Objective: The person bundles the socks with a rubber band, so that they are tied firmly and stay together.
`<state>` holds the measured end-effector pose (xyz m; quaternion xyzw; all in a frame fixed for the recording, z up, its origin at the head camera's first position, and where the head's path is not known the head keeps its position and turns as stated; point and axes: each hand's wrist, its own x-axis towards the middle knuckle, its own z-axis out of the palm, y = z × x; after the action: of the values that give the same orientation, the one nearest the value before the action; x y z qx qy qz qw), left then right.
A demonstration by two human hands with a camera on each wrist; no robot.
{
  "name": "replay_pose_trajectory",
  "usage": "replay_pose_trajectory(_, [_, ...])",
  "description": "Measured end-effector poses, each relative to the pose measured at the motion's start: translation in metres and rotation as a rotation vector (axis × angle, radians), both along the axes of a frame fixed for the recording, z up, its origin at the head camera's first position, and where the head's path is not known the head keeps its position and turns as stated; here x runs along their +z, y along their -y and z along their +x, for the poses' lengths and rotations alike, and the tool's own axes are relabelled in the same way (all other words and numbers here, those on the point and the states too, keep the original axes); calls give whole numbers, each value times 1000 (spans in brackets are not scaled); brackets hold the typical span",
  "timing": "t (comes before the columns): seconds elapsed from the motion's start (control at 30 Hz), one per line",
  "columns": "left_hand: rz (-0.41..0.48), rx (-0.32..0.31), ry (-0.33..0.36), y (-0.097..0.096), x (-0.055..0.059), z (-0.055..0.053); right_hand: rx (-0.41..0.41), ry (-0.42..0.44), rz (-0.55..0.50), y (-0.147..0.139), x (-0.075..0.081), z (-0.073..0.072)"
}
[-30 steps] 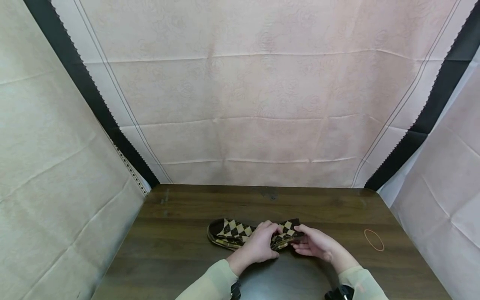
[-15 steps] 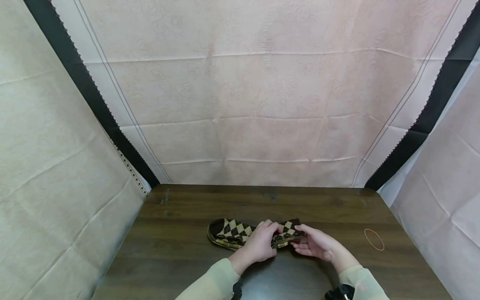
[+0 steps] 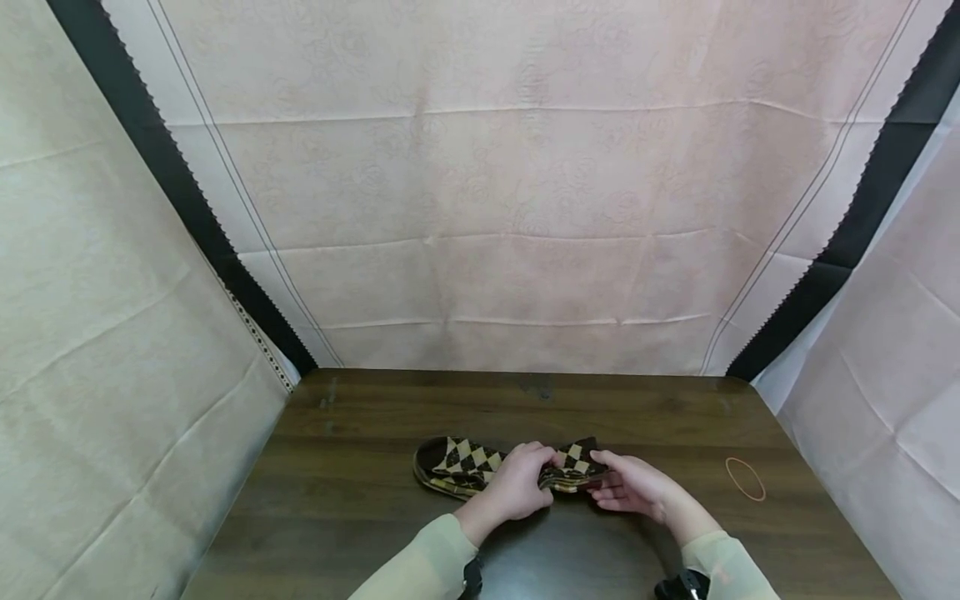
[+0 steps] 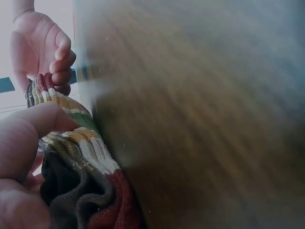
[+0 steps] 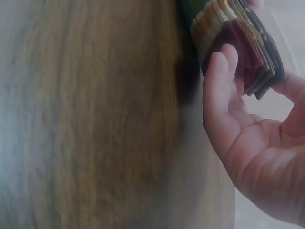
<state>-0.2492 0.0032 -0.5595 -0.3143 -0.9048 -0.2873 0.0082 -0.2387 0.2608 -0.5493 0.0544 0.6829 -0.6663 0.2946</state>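
A stack of socks (image 3: 467, 462) with a black and cream diamond pattern lies lengthwise across the table. My left hand (image 3: 513, 486) grips its middle from above, thumb on the near side. At the right end, my right hand (image 3: 636, 487) pinches the cuffs, thumb on top and fingers curled at the near side and underneath. In the left wrist view the near edge of the socks (image 4: 95, 150) shows ribbed layers in red, white, yellow, green and grey. Red and dark cuff layers (image 5: 243, 47) fan between thumb and fingers in the right wrist view.
A thin orange rubber band (image 3: 757, 500) lies on the brown wooden table (image 3: 360, 525), to the right of my right hand. Pale cloth panels (image 3: 540, 208) with black edging stand behind the table and at both sides.
My left thumb has drawn in closer to the near side of the socks. My right fingers have shifted very slightly right at the cuffs. The stack stays in place.
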Motion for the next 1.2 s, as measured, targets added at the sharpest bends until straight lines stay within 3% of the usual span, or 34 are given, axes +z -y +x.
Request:
replay_pose_trajectory(0.23, [35, -1, 21, 1, 2, 0, -18, -36, 22, -10, 3, 2])
replay_pose_trajectory(0.43, [13, 13, 69, -1, 2, 0, -6, -131, 96, -31, 5, 3])
replay_pose_trajectory(0.53, [13, 17, 85, 0, 2, -1, -16, -190, 172, -46, 8, 2])
replay_pose_trajectory(0.7, [30, 18, 105, 3, 3, -3, -102, -291, 349, -73, 12, 4])
replay_pose_trajectory(0.9, [63, 18, 156, 6, 2, -4, -189, -327, 446, -107, 13, 11])
replay_pose_trajectory(1.03, [75, 18, 154, 7, 2, -6, -218, -357, 494, -125, 13, 15])
replay_pose_trajectory(1.2, [82, 13, 157, 8, 3, -7, -228, -419, 690, -140, 12, 19])
